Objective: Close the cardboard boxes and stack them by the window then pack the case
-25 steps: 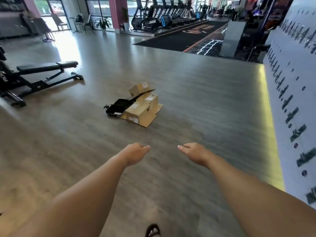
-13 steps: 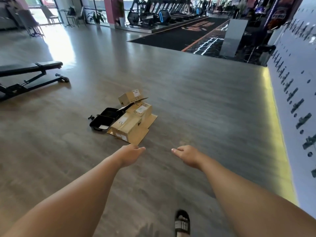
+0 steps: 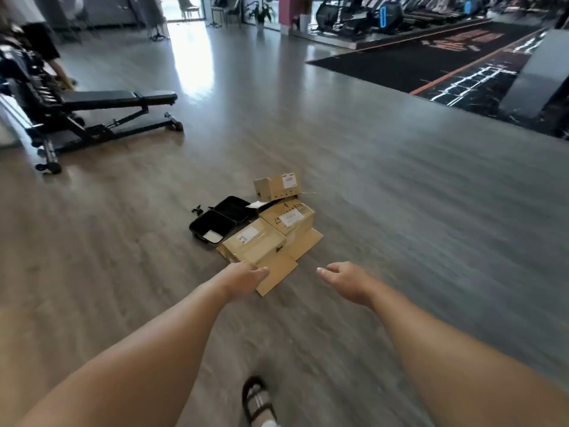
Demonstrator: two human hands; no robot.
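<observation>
1 sandalled foot point(image 3: 258, 402) at bottom. left hand point(image 3: 243, 277) & right hand point(image 3: 346, 280) out front, fingers loose, both empty. beyond on floor point(image 3: 400, 211): 3 cardboard boxes point(image 3: 257, 245) on flat cardboard, 1 open black case point(image 3: 220, 221) touching their left. 1 bench point(image 3: 117, 98) far left.

Three boxes point(image 3: 271, 229) sat just ahead of the left hand point(image 3: 244, 277); an open case point(image 3: 220, 221) lay left of them.

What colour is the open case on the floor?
Black, lying open beside the cardboard boxes; the case shows best in the head view.
</observation>
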